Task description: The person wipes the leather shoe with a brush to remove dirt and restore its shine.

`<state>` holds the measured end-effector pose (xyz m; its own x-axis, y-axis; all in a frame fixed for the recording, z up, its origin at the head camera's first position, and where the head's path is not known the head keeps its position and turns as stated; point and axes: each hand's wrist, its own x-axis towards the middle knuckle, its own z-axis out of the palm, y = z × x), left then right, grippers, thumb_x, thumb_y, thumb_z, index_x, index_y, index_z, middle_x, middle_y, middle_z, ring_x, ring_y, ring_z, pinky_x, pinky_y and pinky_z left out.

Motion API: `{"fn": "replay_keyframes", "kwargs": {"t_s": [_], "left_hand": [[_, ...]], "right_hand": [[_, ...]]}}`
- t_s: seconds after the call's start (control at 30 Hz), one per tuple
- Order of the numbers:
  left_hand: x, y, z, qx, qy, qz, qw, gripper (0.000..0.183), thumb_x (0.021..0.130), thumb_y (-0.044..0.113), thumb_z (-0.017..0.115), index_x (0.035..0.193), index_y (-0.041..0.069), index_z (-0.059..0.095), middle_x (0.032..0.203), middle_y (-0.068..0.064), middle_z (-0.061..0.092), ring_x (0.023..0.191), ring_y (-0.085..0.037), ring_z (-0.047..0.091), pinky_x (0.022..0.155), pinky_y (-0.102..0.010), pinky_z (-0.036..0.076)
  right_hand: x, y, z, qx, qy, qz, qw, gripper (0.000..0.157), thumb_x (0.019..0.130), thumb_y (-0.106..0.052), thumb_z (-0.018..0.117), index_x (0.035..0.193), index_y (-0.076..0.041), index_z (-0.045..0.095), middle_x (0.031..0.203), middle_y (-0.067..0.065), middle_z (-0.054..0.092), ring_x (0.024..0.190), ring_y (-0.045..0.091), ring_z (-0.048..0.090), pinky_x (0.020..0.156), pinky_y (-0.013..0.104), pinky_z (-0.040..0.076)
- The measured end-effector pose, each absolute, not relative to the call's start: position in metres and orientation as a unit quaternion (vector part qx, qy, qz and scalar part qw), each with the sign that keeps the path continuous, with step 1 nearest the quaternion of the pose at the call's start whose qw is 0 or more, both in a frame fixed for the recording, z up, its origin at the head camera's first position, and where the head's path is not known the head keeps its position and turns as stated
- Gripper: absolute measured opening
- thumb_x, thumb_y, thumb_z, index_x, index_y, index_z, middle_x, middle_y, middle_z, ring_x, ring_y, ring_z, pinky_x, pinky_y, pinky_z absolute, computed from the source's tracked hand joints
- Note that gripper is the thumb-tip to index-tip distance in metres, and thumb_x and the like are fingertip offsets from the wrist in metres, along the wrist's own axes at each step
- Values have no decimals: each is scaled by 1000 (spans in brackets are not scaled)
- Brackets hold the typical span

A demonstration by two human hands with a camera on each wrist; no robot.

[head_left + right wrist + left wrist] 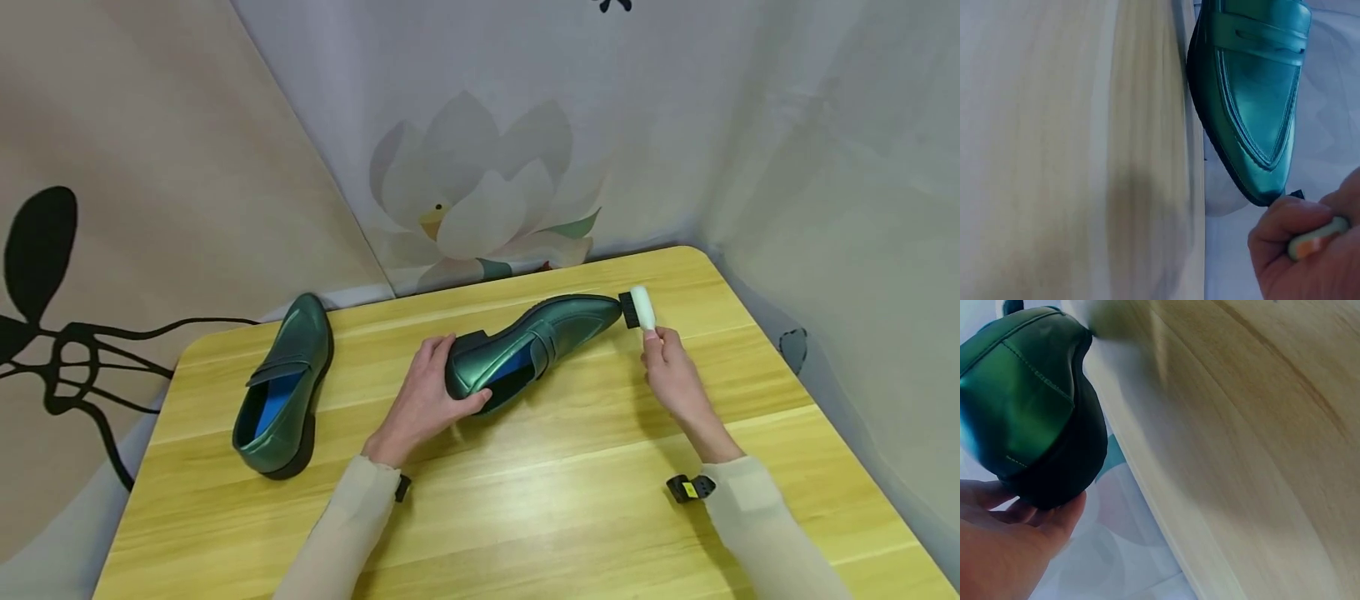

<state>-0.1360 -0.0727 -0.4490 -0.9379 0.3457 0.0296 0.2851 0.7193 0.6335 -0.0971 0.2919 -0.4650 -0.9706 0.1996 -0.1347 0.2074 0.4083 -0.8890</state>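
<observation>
A dark green loafer (581, 317) with a blue insole is held tilted on its side above the table, its toe pointing right. My left hand (423, 400) grips it at the heel, thumb over the opening's rim. In the left wrist view the fingers (1063, 519) reach under the black heel (1063, 465). My right hand (675, 375) holds a shoe brush (642, 307) by its white handle. The black bristles are at the loafer's toe; in the right wrist view, that spot is mostly hidden behind my right hand (1310, 244).
The matching green loafer (292, 417) stands upright on the left part of the wooden table (525, 517), toe pointing away. A printed curtain (480, 167) hangs behind the far edge. Small black wrist cameras sit at both cuffs.
</observation>
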Motion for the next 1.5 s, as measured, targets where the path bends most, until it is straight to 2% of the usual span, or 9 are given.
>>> {"fn": "replay_keyframes", "kwargs": {"t_s": [0.23,0.37,0.57,0.73,1.07,1.27,1.5], "left_hand": [[-138,-74,-449,170,926,333,52,103,82,56,79,159,2,35,154,-16,39,129,-34,47,107,-53,46],[-139,-76,-450,164,926,337,53,103,82,57,77,159,2,36,153,-16,39,128,-35,48,108,-54,45],[-140,-79,-451,152,924,344,70,101,83,57,76,159,3,37,153,-16,40,126,-35,51,108,-56,45],[-141,-82,-452,124,917,369,87,93,86,55,74,157,5,40,154,-15,43,127,-37,51,106,-58,45],[-146,-88,-450,95,894,419,127,77,94,53,65,152,4,49,152,-20,49,128,-39,53,106,-57,46],[-152,-90,-449,92,886,425,160,79,96,57,60,151,1,50,151,-22,50,131,-40,52,107,-58,44],[-162,-91,-448,85,879,429,192,78,98,61,57,151,3,51,153,-21,49,139,-39,48,113,-57,39]], "right_hand": [[-96,294,-465,133,847,-515,12,67,113,-45,23,144,13,34,96,18,51,68,16,48,54,29,41],[-95,292,-460,130,857,-499,-11,68,112,-47,25,146,11,34,99,20,53,71,19,51,56,31,42],[-93,288,-455,124,876,-466,-33,68,112,-46,27,149,11,34,91,16,54,69,21,52,54,32,42],[-90,289,-454,123,882,-454,-42,69,112,-47,27,151,10,33,83,12,51,62,22,48,50,34,40],[-87,294,-452,121,894,-428,-55,69,112,-47,28,152,10,33,79,10,48,58,21,44,48,34,38],[-89,291,-457,102,914,-387,-65,67,112,-45,35,151,10,35,72,9,50,53,21,45,46,34,38],[-95,285,-461,96,926,-354,-86,62,111,-42,43,148,6,41,73,13,55,55,23,49,48,37,39]]}}
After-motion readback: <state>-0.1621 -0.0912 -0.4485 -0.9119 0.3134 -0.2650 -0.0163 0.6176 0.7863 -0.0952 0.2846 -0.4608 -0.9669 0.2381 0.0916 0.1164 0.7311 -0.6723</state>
